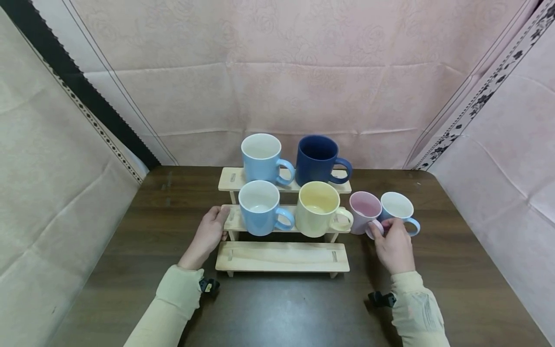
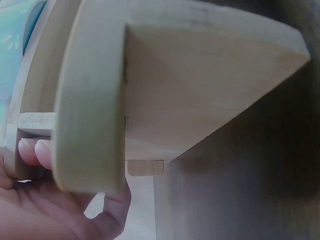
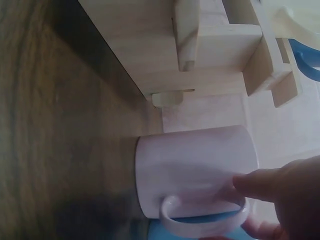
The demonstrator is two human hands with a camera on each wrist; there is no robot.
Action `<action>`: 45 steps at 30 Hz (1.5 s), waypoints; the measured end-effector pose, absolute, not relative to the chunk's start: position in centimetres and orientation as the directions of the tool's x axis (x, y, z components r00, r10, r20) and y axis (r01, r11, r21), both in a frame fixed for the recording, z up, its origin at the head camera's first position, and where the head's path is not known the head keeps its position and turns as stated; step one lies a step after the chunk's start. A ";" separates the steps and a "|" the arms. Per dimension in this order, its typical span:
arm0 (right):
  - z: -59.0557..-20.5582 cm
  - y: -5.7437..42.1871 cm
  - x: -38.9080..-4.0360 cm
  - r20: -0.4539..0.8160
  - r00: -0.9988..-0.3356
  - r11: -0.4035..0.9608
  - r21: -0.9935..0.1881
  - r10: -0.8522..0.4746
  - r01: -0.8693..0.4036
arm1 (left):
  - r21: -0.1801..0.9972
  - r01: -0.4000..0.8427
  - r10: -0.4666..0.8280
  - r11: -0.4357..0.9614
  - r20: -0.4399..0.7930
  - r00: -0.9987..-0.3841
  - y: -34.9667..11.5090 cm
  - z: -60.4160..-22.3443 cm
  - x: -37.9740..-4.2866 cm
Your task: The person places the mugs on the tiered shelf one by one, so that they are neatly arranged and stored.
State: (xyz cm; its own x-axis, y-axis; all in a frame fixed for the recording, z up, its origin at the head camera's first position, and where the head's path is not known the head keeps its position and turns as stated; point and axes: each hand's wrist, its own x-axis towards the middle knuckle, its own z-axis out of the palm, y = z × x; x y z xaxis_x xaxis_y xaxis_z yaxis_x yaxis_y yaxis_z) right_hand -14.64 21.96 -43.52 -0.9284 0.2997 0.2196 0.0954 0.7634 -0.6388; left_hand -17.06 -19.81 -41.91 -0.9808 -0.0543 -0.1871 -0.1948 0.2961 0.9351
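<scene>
My left hand (image 1: 207, 234) grips the left end of the middle step of a three-step wooden rack (image 1: 282, 255); in the left wrist view its fingertips (image 2: 36, 151) curl in under the board. With thumb and fingers, my right hand (image 1: 395, 246) pinches the handle of a pink mug (image 1: 363, 222), which stands upright on the table just right of the rack. Beside the pink mug is a smaller light blue mug (image 1: 395, 206), partly hidden by the right hand. On the middle step are a light blue mug (image 1: 256, 219) and a pale yellow mug (image 1: 313, 219).
The top step (image 1: 231, 178) carries another light blue mug (image 1: 260, 164) and a dark blue mug (image 1: 315, 166). No mug stands on the lowest step. Patterned pale cloth (image 1: 303, 96) hangs behind and at both sides of the brown table (image 1: 277, 308).
</scene>
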 end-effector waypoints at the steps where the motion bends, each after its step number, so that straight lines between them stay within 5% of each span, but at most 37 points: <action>1: -43.7 21.9 -14.7 0.225 -0.929 0.758 -0.647 0.295 0.084 | 0.934 -0.195 -0.054 0.299 -0.188 -0.981 -19.8 -41.9 -17.1; 45: -43.9 22.6 -14.4 0.319 -0.842 0.712 -0.695 0.435 0.104 | 0.939 -0.171 -0.061 0.300 -0.160 -0.985 -19.8 -42.0 -17.0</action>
